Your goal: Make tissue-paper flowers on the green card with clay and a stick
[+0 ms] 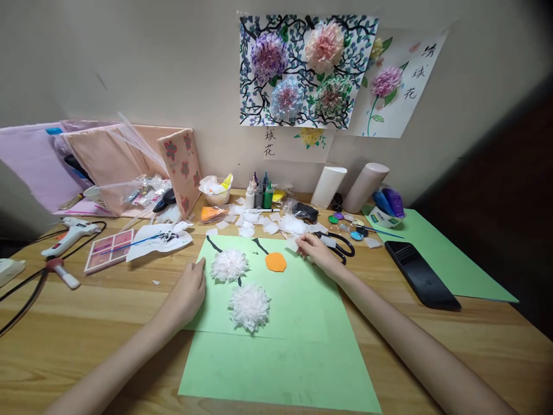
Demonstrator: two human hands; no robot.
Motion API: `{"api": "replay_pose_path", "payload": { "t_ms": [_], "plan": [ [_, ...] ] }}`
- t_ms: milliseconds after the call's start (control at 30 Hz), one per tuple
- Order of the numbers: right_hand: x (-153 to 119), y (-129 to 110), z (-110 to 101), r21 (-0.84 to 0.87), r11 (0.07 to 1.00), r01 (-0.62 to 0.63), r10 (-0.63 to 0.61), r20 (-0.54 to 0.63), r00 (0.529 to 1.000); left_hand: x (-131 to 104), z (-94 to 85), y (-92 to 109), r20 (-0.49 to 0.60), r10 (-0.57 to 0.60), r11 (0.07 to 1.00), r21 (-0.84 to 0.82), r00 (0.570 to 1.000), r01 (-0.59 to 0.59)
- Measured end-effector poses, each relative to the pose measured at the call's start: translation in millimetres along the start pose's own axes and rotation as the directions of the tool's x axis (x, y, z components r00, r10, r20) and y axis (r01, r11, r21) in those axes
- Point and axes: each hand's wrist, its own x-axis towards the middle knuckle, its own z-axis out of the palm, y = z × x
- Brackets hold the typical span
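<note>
A light green paper sheet (302, 363) lies before me, with two fluffy white paper flowers (228, 264) (249, 308) on it. Black stem shapes (260, 247) and a flat orange patch (275, 262) are on its upper part. At the sheet's left edge, my left hand (190, 293) is closed with its fingertips on the green paper. My right hand (311, 249) is over the upper right of the sheet, its fingertips pinching a small white paper square (292, 244). Black-handled scissors (344, 245) lie beside it, their blades partly hidden.
Loose white paper squares (250, 219) are scattered behind the sheet, near paint bottles (259, 195) and a white bowl (216, 190). At left are a glue gun (71, 237) and a pink palette (109, 251). A black phone (421, 274) lies at right. Flower pictures (298, 72) hang on the wall.
</note>
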Motion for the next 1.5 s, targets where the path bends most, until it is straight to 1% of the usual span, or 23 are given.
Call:
{"api": "replay_pose_path", "payload": {
  "t_ms": [67,133,200,233,267,300,333,367,400,467,533,600,667,700,767,833,900,933,1133,1233,1300,1400,1500],
  "plan": [
    [-1,-5,0,0.042,0.999,0.032,-0.032,0.019,0.999,-5,-0.3,0,0.017,0.005,1.000,0.022,1.000,-0.005],
    [-3,-10,5,0.101,0.994,0.051,-0.057,0.063,0.996,-4,-3.8,5,0.013,0.008,0.999,0.040,1.000,-0.009],
    [-5,-15,13,0.153,0.987,0.038,-0.060,0.140,0.988,4,-9.1,18,-0.051,0.040,0.998,0.055,0.998,-0.037],
    [-6,-16,18,0.174,0.984,0.036,-0.067,0.179,0.982,9,-11.4,29,-0.133,0.081,0.995,0.065,0.988,-0.073],
    [-7,-18,22,0.190,0.981,0.042,-0.082,0.209,0.975,15,-12.9,40,-0.213,0.168,0.985,0.075,0.963,-0.155],
    [-8,-18,27,0.201,0.978,0.053,-0.100,0.231,0.968,21,-13.3,53,-0.254,0.267,0.964,0.076,0.929,-0.256],
    [-10,-19,31,0.207,0.976,0.069,-0.119,0.240,0.963,28,-12.5,67,-0.264,0.367,0.929,0.049,0.892,-0.368],
    [-11,-19,33,0.209,0.974,0.084,-0.135,0.239,0.962,34,-10.4,79,-0.228,0.466,0.879,0.003,0.855,-0.478],
    [-12,-18,35,0.205,0.974,0.099,-0.146,0.233,0.961,40,-7.3,90,-0.203,0.526,0.837,-0.047,0.826,-0.545],
    [-14,-18,34,0.175,0.976,0.128,-0.163,0.207,0.965,51,0.2,106,-0.173,0.565,0.801,-0.118,0.807,-0.587],
    [-16,-17,28,0.076,0.984,0.162,-0.171,0.145,0.975,60,6.6,113,-0.162,0.542,0.805,-0.180,0.824,-0.565],
    [-16,-17,19,-0.145,0.974,0.177,-0.176,0.017,0.984,68,10.4,113,-0.144,0.492,0.814,-0.272,0.858,-0.513],
    [-15,-14,9,-0.430,0.891,0.144,-0.205,-0.098,0.974,73,11.9,111,-0.088,0.459,0.799,-0.395,0.884,-0.454],
    [-15,-12,5,-0.547,0.829,0.118,-0.218,-0.120,0.969,75,12.3,110,-0.048,0.455,0.782,-0.456,0.889,-0.425],
    [-12,-6,-1,-0.693,0.715,0.091,-0.226,-0.106,0.968,77,13.4,108,0.028,0.458,0.753,-0.544,0.888,-0.371],
    [-9,0,-3,-0.757,0.646,0.098,-0.244,-0.083,0.966,79,15.3,109,0.067,0.456,0.747,-0.570,0.887,-0.342],
    [-6,5,-2,-0.791,0.601,0.116,-0.280,-0.073,0.957,81,17.5,111,0.073,0.454,0.761,-0.551,0.888,-0.344],
    [-5,7,-2,-0.793,0.596,0.126,-0.294,-0.069,0.953,82,18.3,112,0.068,0.455,0.771,-0.529,0.888,-0.355],
    [-1,10,-1,-0.698,0.694,0.176,-0.327,-0.087,0.941,88,18.2,118,0.018,0.487,0.835,-0.302,0.873,-0.459],
    [1,6,-2,-0.667,0.722,0.184,-0.316,-0.081,0.945,88,16.8,118,0.016,0.513,0.829,-0.268,0.859,-0.490],
    [3,2,-2,-0.631,0.756,0.171,-0.278,-0.073,0.958,88,15.9,116,0.034,0.522,0.822,-0.286,0.852,-0.492],
    [5,-3,-4,-0.551,0.829,0.094,-0.153,-0.061,0.986,90,13.6,114,0.080,0.516,0.825,-0.313,0.853,-0.470],
    [7,-8,-5,-0.538,0.842,0.036,-0.062,-0.030,0.998,92,9.6,112,0.148,0.521,0.827,-0.333,0.841,-0.454]
  ]
}}
